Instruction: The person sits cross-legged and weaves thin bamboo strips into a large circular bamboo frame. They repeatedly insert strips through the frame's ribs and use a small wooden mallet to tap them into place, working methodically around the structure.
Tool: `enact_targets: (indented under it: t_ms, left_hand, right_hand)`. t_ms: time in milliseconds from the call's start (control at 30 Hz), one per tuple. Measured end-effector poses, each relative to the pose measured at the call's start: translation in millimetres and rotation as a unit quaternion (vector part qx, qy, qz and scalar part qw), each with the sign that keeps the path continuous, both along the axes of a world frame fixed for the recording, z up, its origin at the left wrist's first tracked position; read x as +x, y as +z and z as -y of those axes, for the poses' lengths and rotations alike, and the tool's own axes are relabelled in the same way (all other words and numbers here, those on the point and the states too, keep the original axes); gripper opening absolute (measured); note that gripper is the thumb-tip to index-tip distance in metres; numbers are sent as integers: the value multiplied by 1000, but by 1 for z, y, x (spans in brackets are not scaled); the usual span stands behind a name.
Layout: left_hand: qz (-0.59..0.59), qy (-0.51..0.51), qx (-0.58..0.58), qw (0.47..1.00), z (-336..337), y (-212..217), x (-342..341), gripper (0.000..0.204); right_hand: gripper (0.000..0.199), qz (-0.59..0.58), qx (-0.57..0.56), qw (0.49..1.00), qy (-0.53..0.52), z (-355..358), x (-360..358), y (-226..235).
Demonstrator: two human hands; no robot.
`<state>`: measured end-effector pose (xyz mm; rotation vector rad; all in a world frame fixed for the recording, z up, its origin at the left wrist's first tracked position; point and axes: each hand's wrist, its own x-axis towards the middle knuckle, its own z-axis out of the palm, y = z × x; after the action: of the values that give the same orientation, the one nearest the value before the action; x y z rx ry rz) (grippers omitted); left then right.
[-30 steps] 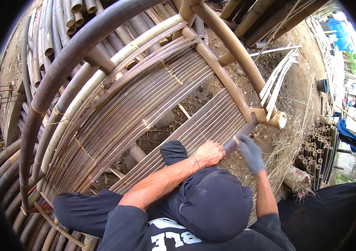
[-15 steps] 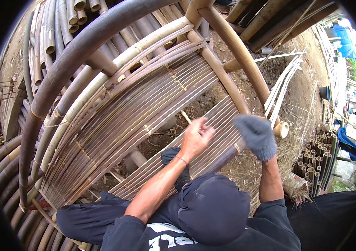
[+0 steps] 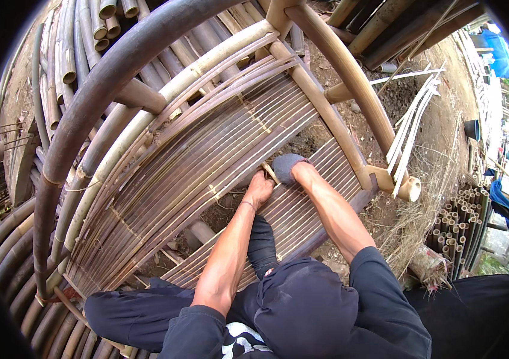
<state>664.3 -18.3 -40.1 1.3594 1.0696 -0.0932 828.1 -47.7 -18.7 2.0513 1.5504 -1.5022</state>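
- The narrow slats (image 3: 333, 170) lie side by side on the person's side of the bamboo seat. A dirt gap runs between them and the wide slats (image 3: 188, 173).
- A pale stick (image 3: 270, 173) pokes across that gap, close to both hands.
- The bare left hand (image 3: 258, 188) is at the gap, just beside the stick. Its fingers look bent, but I can't tell if they pinch anything.
- The right hand (image 3: 289, 169), in a grey glove, is on the other side of the stick. The glove looks bunched up; its fingertips are hidden, so I can't tell what it grips.
- A second ago both hands were down by the dark bar (image 3: 362, 200). Then they lifted and were apart. Now they are close together at the gap, so the work seems to have moved from the bar to the inner edge of the narrow slats.
- Farther out, a big bent pole (image 3: 87, 113) curves around the seat, and white strips (image 3: 413, 128) hang by its corner.
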Motion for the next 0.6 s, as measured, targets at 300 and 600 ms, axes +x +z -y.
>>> enact_targets:
  t_ms: [300, 600]
  left_hand:
    - [74, 28, -111, 991, -11, 62, -40, 24]
    - [140, -99, -26, 985, -29, 81, -35, 26]
  right_hand:
    - [29, 89, 300, 942, -123, 29, -3, 97]
    - [24, -162, 238, 731, -618, 210, -47, 146]
